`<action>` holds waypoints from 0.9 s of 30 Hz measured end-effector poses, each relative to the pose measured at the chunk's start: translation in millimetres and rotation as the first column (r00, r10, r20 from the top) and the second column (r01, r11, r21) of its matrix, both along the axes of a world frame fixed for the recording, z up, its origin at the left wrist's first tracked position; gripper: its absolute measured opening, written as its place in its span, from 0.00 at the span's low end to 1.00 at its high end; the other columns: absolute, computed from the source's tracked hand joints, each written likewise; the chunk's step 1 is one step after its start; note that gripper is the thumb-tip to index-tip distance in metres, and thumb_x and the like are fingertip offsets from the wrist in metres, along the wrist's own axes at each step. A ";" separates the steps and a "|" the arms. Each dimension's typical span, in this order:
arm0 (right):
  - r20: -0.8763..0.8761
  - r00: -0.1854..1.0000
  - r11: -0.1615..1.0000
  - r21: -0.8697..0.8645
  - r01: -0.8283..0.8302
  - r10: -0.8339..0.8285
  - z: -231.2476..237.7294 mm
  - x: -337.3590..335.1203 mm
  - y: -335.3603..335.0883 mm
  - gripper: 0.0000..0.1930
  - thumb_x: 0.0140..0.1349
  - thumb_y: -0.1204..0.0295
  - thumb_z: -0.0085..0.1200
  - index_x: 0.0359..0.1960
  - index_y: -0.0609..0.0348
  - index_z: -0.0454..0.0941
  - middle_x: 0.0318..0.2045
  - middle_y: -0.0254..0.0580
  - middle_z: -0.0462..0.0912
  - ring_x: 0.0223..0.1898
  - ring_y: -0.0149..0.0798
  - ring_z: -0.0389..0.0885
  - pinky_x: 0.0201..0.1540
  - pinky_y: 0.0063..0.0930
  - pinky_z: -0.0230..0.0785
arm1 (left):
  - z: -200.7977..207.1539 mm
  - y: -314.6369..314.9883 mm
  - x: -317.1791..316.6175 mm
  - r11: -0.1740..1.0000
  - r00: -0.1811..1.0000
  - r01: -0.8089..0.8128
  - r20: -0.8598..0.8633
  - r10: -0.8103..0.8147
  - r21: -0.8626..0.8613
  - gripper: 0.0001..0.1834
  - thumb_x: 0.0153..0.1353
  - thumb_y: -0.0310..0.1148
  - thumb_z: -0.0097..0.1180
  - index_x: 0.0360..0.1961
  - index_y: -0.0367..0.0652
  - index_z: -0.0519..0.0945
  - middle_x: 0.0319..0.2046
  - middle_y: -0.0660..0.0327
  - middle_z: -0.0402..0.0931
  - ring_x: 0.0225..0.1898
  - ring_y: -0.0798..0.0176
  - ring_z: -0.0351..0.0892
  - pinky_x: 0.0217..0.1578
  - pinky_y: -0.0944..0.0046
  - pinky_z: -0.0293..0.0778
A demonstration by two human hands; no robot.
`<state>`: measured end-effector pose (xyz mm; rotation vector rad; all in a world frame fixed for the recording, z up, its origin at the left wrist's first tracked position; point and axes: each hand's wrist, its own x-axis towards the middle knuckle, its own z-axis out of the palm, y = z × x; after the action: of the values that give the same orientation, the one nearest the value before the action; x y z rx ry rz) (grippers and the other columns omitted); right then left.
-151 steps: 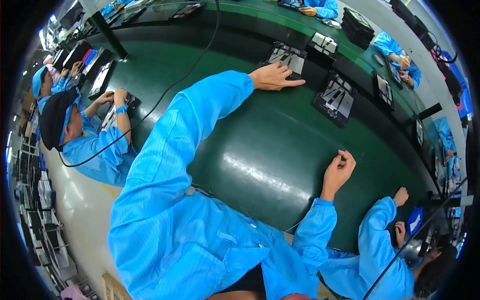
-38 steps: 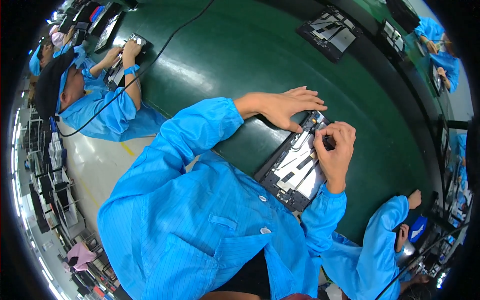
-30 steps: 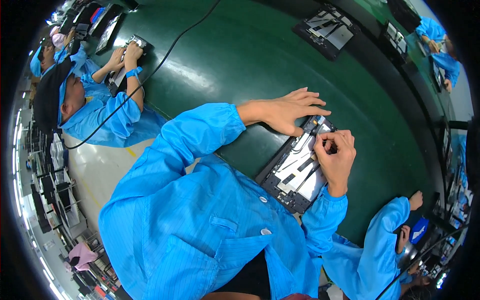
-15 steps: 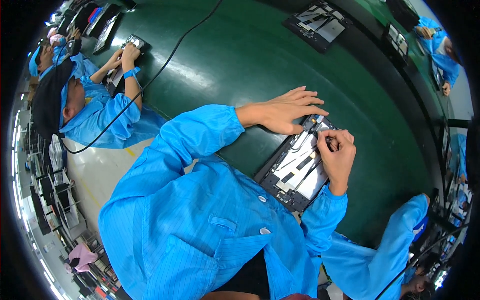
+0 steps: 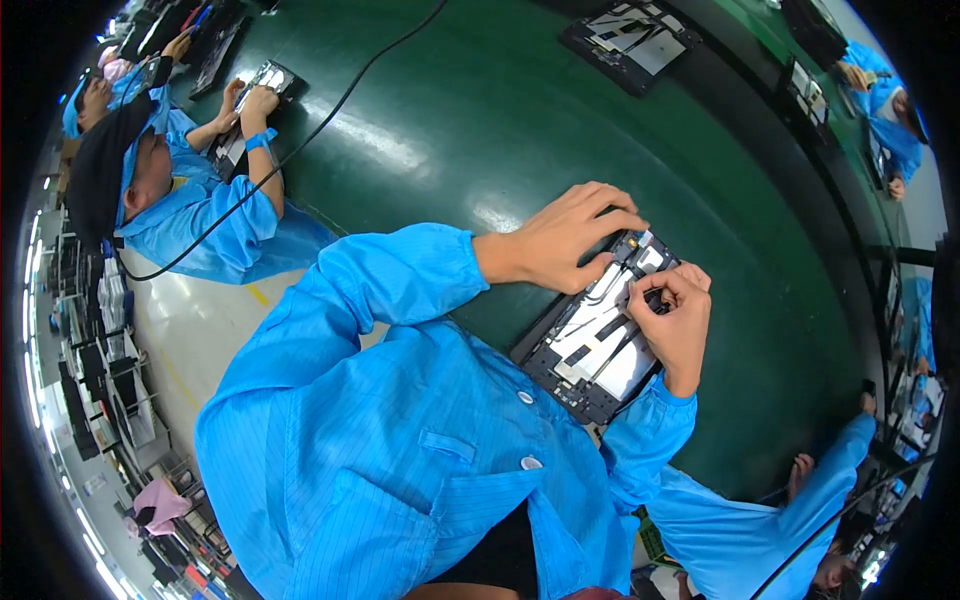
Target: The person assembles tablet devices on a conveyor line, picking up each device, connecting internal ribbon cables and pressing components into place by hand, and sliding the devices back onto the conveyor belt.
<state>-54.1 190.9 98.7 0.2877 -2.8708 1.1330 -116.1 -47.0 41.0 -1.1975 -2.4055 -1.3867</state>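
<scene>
An opened tablet (image 5: 600,345) lies at a slant before me, its black frame, silvery battery and dark flat cables laid bare. My left hand (image 5: 565,235) is closed over its far end, with the thumb on the left edge and the fingers curled across the far edge. Over the right side of the tablet, near its far half, my right hand (image 5: 675,315) is closed in a pinch, thumb against forefinger. Whatever the pinch may hold is too small and dark to name.
Another opened tablet (image 5: 632,45) lies on the green table (image 5: 420,190) at the far side. A black cable (image 5: 330,130) hangs across the left. At left a person in blue (image 5: 215,225) handles a similar device (image 5: 272,80); at lower right a blue sleeve (image 5: 800,500) reaches in.
My left fingers, spread out before, have curled over the tablet's far edge. The right hand's pinch has shifted slightly nearer and left. At lower right the other person's sleeve has moved.
</scene>
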 end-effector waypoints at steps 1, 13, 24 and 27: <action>-0.007 1.000 1.000 0.009 -0.007 0.007 -0.5 0.1 -0.1 0.06 0.48 0.72 0.75 0.28 0.55 0.91 0.18 0.33 0.67 0.30 0.39 0.72 0.58 0.39 0.64 | 0.9 -2.5 3.6 0.999 0.999 -0.030 -0.012 0.031 0.046 0.26 0.55 0.27 0.66 0.58 0.46 0.85 0.58 0.52 0.79 0.61 0.44 0.76 0.60 0.44 0.73; -0.083 0.996 0.999 0.019 -0.035 0.037 2.4 2.0 -4.6 0.05 0.49 0.72 0.73 0.25 0.53 0.88 0.19 0.35 0.72 0.31 0.41 0.75 0.59 0.41 0.63 | 3.9 -1.8 26.1 0.998 0.968 -0.056 -0.246 0.047 -0.031 0.17 0.55 0.30 0.71 0.46 0.42 0.87 0.47 0.58 0.83 0.49 0.51 0.80 0.44 0.52 0.73; -0.133 0.989 0.997 0.016 0.072 -0.069 9.7 10.0 12.2 0.06 0.53 0.72 0.75 0.30 0.57 0.90 0.17 0.39 0.68 0.31 0.46 0.73 0.54 0.40 0.68 | 21.9 9.4 48.7 0.929 0.890 -0.180 -0.456 0.014 -0.324 0.23 0.66 0.47 0.67 0.42 0.33 0.86 0.47 0.54 0.80 0.48 0.53 0.76 0.48 0.55 0.72; -0.097 0.989 0.992 0.036 0.118 -0.114 10.7 19.3 22.8 0.06 0.56 0.73 0.76 0.31 0.60 0.90 0.18 0.38 0.65 0.30 0.43 0.68 0.49 0.39 0.65 | 16.5 7.6 50.6 0.923 0.915 -0.159 -0.404 0.004 -0.351 0.23 0.64 0.45 0.68 0.46 0.33 0.86 0.49 0.54 0.81 0.49 0.52 0.77 0.51 0.53 0.73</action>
<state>-34.8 213.7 109.4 0.1684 -2.7908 1.0124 -65.5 -39.3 57.5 -1.2836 -2.4417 -0.5842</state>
